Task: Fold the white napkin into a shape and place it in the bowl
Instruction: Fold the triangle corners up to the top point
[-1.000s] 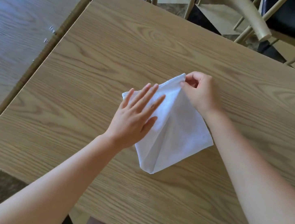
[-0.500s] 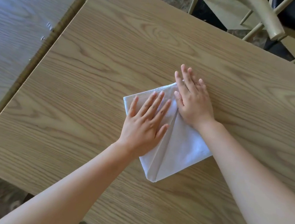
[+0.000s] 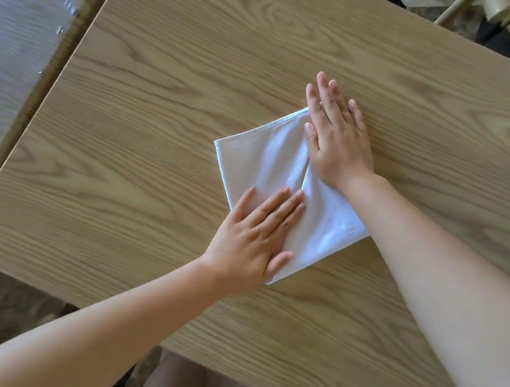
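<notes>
White napkin (image 3: 270, 166) lies partly folded, kite-like, on the wooden desk (image 3: 170, 89), roughly mid-desk and a bit toward the near edge, with its near point aimed at that edge and a crease running up the middle. Left hand (image 3: 255, 239) is flat, fingers extended and together, palm pressing the near-left flap; right hand (image 3: 337, 136) is flat too, fingers spread, covering the far corner with fingertips past it on bare desk. Neither hand grips anything.
</notes>
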The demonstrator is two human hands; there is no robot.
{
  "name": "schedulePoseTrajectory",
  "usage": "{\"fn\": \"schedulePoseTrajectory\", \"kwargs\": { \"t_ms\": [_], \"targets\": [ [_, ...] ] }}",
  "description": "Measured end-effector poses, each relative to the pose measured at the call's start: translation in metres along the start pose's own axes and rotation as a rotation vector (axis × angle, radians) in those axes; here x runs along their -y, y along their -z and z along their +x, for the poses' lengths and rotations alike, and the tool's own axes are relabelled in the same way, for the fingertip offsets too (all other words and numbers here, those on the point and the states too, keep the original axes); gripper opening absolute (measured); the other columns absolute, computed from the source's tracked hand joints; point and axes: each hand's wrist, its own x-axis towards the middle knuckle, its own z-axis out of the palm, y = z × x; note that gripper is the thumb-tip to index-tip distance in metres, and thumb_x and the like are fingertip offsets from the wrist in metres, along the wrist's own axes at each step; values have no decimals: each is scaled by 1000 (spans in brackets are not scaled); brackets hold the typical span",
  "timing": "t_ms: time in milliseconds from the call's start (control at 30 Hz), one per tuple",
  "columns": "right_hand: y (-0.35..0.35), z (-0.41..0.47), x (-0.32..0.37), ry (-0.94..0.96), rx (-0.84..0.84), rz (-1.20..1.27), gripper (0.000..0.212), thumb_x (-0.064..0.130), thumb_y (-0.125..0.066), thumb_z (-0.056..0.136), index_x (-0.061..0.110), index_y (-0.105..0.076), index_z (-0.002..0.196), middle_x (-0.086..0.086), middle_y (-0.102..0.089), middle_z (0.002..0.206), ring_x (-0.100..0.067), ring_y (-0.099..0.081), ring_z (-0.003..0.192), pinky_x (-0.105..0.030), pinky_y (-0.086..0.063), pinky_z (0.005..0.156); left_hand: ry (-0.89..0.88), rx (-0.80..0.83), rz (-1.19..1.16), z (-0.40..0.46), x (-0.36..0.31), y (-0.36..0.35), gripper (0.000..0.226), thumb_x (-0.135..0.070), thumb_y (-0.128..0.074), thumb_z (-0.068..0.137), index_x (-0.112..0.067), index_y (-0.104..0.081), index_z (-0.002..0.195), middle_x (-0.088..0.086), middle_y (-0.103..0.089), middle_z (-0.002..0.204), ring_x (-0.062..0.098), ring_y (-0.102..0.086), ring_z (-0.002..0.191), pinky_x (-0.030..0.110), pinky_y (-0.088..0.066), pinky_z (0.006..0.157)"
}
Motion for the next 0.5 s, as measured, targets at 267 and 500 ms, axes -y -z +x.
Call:
{"fn": "schedulePoseTrajectory", "kwargs": {
  "t_ms": [267,500],
  "targets": [
    [0,1,0,-6,1,-3,54,24,-27,98,16,-10,148,-1,-3,158,-18,-5,144,-41,-5,115,83,-105,-98,-14,1,29,66,-52,-14,96,-9,-23,146,6,-20,154,16,-17,143,48,-15,114],
    [0,1,2,-14,-8,-1,54,25,-29,98,17,-12,148,0,-5,158,-17,-6,144,-41,-7,115,271,-104,43,80,61,30,67,-50,-22,93,-12,-19,148,6,-18,156,16,-15,144,46,-7,114]
  ]
}}
